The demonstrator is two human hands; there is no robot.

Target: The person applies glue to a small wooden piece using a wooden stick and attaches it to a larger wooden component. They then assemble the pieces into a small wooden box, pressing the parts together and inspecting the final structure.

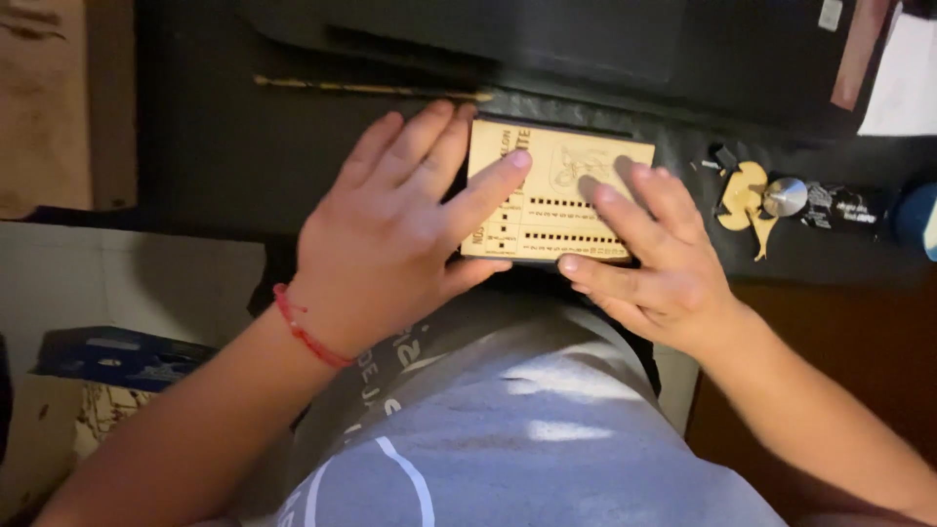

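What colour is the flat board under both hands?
The flat board is pale tan wood with dark engraved rows of small squares, seen in the head view.

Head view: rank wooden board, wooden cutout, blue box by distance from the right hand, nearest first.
From the right hand:
1. Wooden board: under its fingers, touching.
2. Wooden cutout: just to its right, on the dark surface.
3. Blue box: far left, beyond the left hand.

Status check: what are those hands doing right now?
Left hand flat on wooden panel. Right hand fingers pressing its right side. Nothing on top of it.
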